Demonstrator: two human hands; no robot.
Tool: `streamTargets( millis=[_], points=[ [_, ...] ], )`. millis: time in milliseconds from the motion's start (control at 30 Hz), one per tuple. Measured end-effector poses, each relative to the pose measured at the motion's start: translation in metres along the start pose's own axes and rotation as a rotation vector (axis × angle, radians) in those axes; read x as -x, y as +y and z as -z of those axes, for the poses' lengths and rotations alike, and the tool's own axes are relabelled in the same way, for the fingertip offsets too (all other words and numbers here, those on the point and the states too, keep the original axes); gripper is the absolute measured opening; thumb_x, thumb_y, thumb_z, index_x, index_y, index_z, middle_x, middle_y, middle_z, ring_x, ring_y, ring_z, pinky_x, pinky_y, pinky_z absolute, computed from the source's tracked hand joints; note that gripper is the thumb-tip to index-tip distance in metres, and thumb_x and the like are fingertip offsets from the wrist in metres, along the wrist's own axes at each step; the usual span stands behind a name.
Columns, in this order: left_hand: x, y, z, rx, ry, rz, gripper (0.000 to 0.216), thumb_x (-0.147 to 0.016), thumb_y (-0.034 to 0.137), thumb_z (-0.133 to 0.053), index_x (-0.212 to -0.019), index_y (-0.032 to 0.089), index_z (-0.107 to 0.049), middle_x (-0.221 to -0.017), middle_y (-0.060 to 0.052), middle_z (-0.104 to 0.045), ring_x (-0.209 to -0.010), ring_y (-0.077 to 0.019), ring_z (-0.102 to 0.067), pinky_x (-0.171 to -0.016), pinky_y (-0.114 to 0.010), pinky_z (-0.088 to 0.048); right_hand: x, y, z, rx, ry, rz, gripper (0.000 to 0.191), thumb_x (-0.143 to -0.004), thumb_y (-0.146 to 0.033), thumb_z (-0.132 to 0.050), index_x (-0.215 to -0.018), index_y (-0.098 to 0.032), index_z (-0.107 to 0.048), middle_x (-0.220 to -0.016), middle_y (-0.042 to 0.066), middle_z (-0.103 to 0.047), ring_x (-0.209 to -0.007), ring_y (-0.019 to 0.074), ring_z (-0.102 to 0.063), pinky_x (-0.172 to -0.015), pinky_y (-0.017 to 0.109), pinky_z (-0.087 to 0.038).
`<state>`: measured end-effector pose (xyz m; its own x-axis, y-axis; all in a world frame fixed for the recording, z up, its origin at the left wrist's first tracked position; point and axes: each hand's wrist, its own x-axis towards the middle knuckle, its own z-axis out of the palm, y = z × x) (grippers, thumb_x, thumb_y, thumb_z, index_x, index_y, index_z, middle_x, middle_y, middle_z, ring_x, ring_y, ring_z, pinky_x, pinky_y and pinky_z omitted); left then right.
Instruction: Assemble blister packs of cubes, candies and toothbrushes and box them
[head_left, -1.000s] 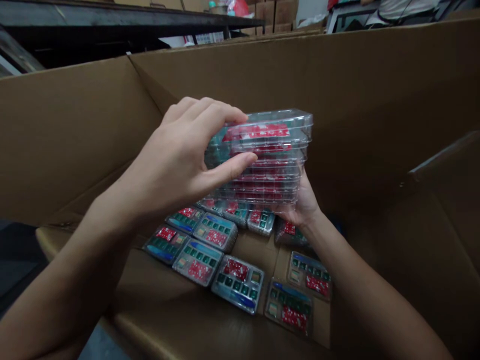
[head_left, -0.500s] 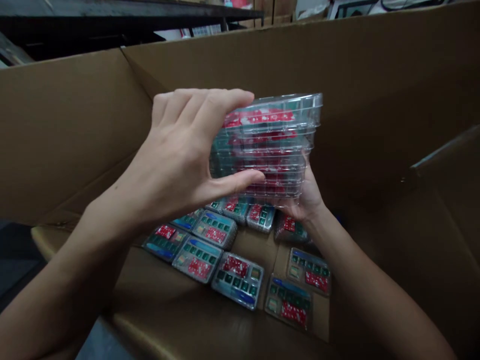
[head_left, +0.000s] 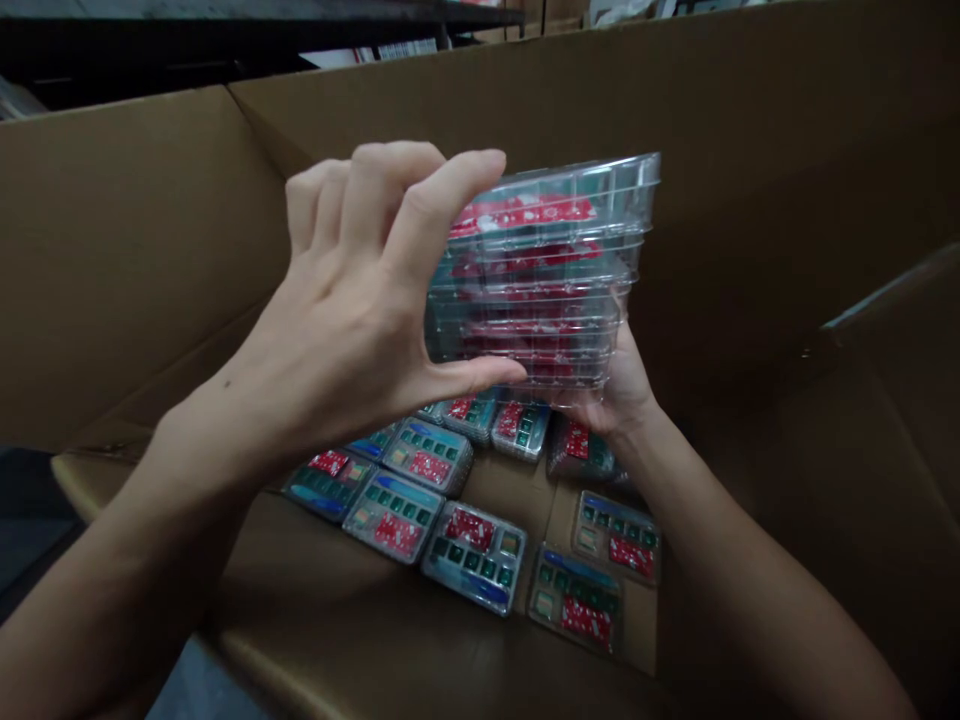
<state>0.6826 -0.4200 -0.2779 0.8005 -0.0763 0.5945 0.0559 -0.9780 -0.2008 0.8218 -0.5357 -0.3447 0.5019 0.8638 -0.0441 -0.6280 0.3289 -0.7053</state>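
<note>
Between my two hands, above the floor of a big cardboard box, is a stack of clear plastic trays [head_left: 547, 270] with red patterned packets and green pieces inside. My left hand [head_left: 367, 270] grips it from the left, thumb along the near side and index finger at the top edge. My right hand [head_left: 622, 385] holds the stack from below and the right; most of its fingers are hidden behind the plastic. The stack tilts a little, its right end higher. Below lie more filled trays, among them one with a blue strip [head_left: 475, 556] at the front.
The cardboard box [head_left: 112, 250] has tall walls at the back, left and right. Several stacked trays [head_left: 427, 455] stand left of centre, and two more trays [head_left: 576, 600] lie at the right front. A dark shelf [head_left: 225, 40] runs behind the box.
The stack has risen slightly and its right end tilts up more. My left hand's fingers are more bent and raised off the top, while the thumb stays on the near side.
</note>
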Motion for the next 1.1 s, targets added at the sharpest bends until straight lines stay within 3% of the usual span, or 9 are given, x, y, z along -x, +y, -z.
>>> streamTargets(
  millis=[100, 300, 467, 633, 733, 833, 900, 1000, 1100],
  points=[
    [0.0, -0.002, -0.003, -0.048, 0.008, -0.063, 0.106, -0.076, 0.075, -0.059, -0.147, 0.005, -0.024, -0.134, -0.022, -0.042, -0.127, -0.039, -0.04, -0.111, -0.055, -0.024, 0.0, 0.0, 0.001, 0.009, 0.007, 0.019, 0.052, -0.096, -0.06, -0.028, -0.105, -0.028, -0.068, -0.11, -0.001, -0.072, -0.121, 0.0198, -0.06, -0.103, 0.047, -0.051],
    [0.0, -0.006, -0.008, -0.118, 0.009, -0.105, 0.107, -0.076, 0.069, -0.064, -0.149, 0.007, -0.016, -0.134, -0.021, -0.039, -0.128, -0.037, -0.036, -0.113, -0.055, -0.019, 0.0, 0.0, 0.003, 0.031, -0.002, 0.024, 0.052, -0.096, -0.06, -0.027, -0.106, -0.028, -0.068, -0.112, -0.001, -0.072, -0.124, 0.0194, -0.058, -0.106, 0.047, -0.049],
    [0.004, -0.009, -0.022, -0.083, 0.122, -0.186, 0.123, -0.067, 0.093, -0.039, -0.152, 0.011, -0.002, -0.133, -0.018, -0.034, -0.128, -0.036, -0.035, -0.115, -0.057, -0.007, -0.004, 0.003, 0.005, 0.067, -0.033, 0.104, 0.055, -0.097, -0.059, -0.025, -0.108, -0.025, -0.066, -0.113, 0.002, -0.071, -0.127, 0.02, -0.056, -0.108, 0.047, -0.047],
    [0.003, -0.01, -0.023, -0.126, 0.111, -0.182, 0.13, -0.06, 0.092, -0.052, -0.151, 0.01, -0.008, -0.135, -0.02, -0.032, -0.132, -0.0413, -0.033, -0.115, -0.061, -0.007, -0.005, 0.003, 0.012, 0.124, -0.038, 0.144, 0.056, -0.094, -0.064, -0.027, -0.11, -0.027, -0.066, -0.115, 0.002, -0.071, -0.126, 0.0215, -0.056, -0.107, 0.048, -0.048],
    [-0.003, -0.017, -0.016, -0.032, 0.031, -0.219, 0.115, -0.075, 0.087, -0.041, -0.151, 0.004, -0.013, -0.132, -0.019, -0.041, -0.121, -0.0348, -0.044, -0.109, -0.056, -0.028, -0.008, 0.004, 0.025, 0.147, 0.025, 0.114, 0.064, -0.096, -0.065, -0.017, -0.113, -0.027, -0.065, -0.113, 0.001, -0.071, -0.125, 0.0222, -0.057, -0.104, 0.052, -0.048],
    [-0.008, -0.024, -0.017, 0.016, -0.086, -0.244, 0.071, -0.093, 0.063, -0.043, -0.143, 0.013, -0.04, -0.126, -0.012, -0.05, -0.112, -0.0287, -0.052, -0.101, -0.048, -0.041, -0.014, 0.017, 0.044, 0.108, 0.099, 0.076, 0.067, -0.096, -0.064, -0.013, -0.113, -0.025, -0.065, -0.109, 0.003, -0.072, -0.123, 0.0223, -0.058, -0.103, 0.053, -0.047],
    [-0.003, -0.023, -0.026, 0.053, -0.148, -0.264, 0.049, -0.096, 0.05, -0.047, -0.133, 0.019, -0.052, -0.123, -0.009, -0.053, -0.112, -0.0277, -0.053, -0.098, -0.047, -0.044, -0.016, 0.035, 0.058, 0.056, 0.175, 0.037, 0.065, -0.095, -0.064, -0.017, -0.108, -0.023, -0.066, -0.105, 0.005, -0.073, -0.121, 0.0223, -0.059, -0.105, 0.05, -0.047],
    [0.021, -0.015, -0.049, 0.145, -0.205, -0.341, 0.044, -0.096, 0.041, -0.048, -0.132, 0.016, -0.052, -0.122, -0.012, -0.057, -0.113, -0.0283, -0.054, -0.093, -0.044, -0.049, -0.012, 0.073, 0.078, 0.019, 0.274, -0.084, 0.058, -0.093, -0.059, -0.024, -0.099, -0.021, -0.067, -0.096, 0.007, -0.074, -0.117, 0.0223, -0.06, -0.106, 0.044, -0.046],
    [0.059, -0.006, -0.076, 0.175, -0.245, -0.437, 0.043, -0.096, 0.034, -0.05, -0.132, 0.011, -0.052, -0.123, -0.016, -0.061, -0.113, -0.0291, -0.056, -0.094, -0.045, -0.049, -0.001, 0.115, 0.096, 0.04, 0.277, -0.213, 0.055, -0.09, -0.059, -0.029, -0.093, -0.02, -0.067, -0.092, 0.009, -0.074, -0.113, 0.0241, -0.062, -0.105, 0.041, -0.046]
  ],
)
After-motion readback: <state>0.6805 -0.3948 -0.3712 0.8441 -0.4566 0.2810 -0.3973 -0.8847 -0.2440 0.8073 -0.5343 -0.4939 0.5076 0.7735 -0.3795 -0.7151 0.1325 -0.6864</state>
